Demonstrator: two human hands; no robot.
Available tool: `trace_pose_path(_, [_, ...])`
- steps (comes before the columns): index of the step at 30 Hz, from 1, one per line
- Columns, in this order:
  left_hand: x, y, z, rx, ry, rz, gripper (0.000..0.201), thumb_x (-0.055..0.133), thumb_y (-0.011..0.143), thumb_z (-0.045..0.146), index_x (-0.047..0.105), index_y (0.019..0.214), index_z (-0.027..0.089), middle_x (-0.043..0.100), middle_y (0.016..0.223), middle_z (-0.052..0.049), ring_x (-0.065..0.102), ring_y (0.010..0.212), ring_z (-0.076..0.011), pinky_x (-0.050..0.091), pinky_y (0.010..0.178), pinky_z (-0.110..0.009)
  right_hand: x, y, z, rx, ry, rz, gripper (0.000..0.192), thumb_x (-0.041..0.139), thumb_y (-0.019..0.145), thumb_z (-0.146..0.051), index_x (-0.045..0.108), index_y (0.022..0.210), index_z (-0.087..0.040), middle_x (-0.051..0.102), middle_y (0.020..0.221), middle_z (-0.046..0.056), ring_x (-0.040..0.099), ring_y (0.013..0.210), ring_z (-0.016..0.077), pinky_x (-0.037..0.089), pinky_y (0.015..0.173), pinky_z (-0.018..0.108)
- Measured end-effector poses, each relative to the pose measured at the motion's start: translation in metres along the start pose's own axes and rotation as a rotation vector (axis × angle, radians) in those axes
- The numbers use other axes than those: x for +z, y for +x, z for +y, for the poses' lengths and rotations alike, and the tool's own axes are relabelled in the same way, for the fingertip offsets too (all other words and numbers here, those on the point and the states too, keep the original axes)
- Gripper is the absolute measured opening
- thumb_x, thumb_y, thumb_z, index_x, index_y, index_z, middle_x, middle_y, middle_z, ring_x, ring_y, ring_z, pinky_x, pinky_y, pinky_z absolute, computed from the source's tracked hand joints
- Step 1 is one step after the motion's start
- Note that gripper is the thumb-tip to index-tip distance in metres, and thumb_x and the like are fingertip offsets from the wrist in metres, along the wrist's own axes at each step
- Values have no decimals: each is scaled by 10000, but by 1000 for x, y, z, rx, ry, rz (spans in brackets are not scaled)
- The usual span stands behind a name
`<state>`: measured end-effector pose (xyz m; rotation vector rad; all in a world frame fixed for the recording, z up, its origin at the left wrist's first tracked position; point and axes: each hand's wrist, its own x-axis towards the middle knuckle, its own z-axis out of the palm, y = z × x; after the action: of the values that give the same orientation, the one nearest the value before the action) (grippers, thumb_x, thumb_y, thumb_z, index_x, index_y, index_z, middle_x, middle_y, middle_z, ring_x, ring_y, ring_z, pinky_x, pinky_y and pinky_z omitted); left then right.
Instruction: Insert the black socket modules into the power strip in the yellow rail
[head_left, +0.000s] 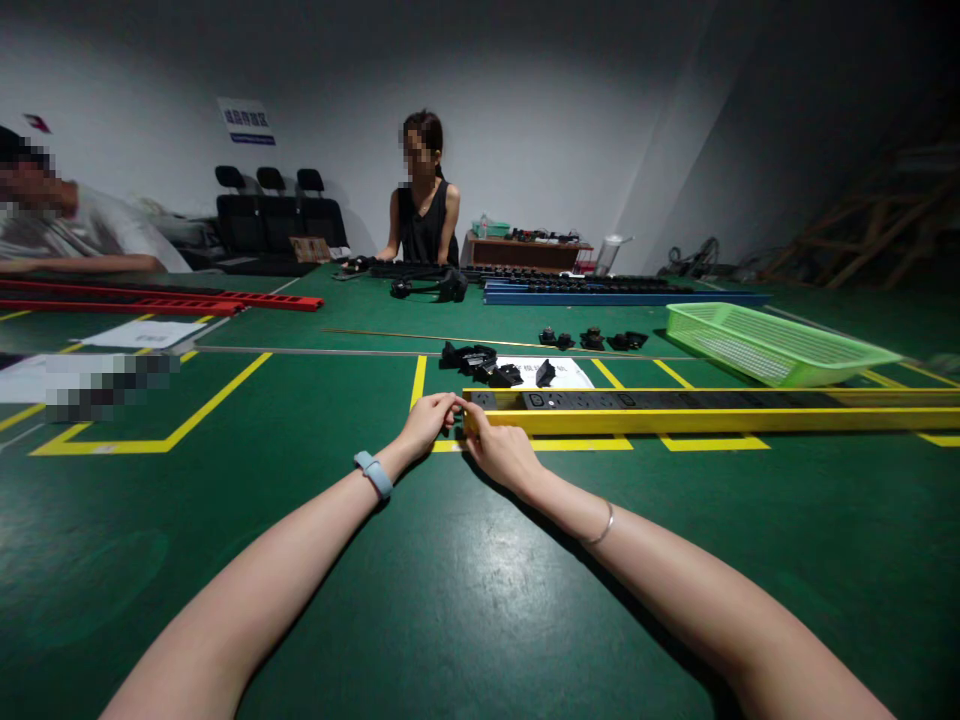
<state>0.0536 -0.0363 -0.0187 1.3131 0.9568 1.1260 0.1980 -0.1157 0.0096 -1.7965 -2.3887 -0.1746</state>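
On the green table (480,600), the right hand (504,452) bends its fingers against a long yellow rail's (697,422) left end, seemingly steadying it; the left (430,425) curls alongside. Whether either grips, I cannot tell. Black sockets (577,401) fill its straight channel; beyond lie angular black parts (471,357) and, right, a green mesh basket (712,346).

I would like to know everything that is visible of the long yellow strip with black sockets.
The long, straight yellow strip looks like painted metal: a narrow channel whose two parallel walls flank a row of black sockets, with a gap near the left end. It lies on the green tabletop and runs out of the picture at right. The right hand touches its left end; the left hand is there too, contact unclear.
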Motion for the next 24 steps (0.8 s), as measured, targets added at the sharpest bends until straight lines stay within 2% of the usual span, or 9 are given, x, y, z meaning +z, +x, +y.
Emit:
trace_pose_path(9, [-1,0,0,9,23,-21,353,543,801,407,694,835,89,548,688,-19,449,515,-58,358,473,-184,2,0,-5,106,20,4,462,360,943,-324,263,1372,-181,703,805,82,690,726,254,478,674,317])
trace_pose_path(17, [-1,1,-1,12,49,-8,344,549,799,404,700,829,97,570,693,-30,469,529,-66,382,487,-193,8,0,-5,240,61,60,533,366,944,-409,242,1358,-97,703,813,117,692,744,280,485,670,344])
trace_pose_path(24, [-1,2,-2,10,45,-4,329,555,799,395,702,820,102,572,701,-31,468,527,-63,384,483,-187,4,-1,-4,286,111,65,561,391,929,-438,262,1330,-68,700,782,117,693,754,300,487,677,356])
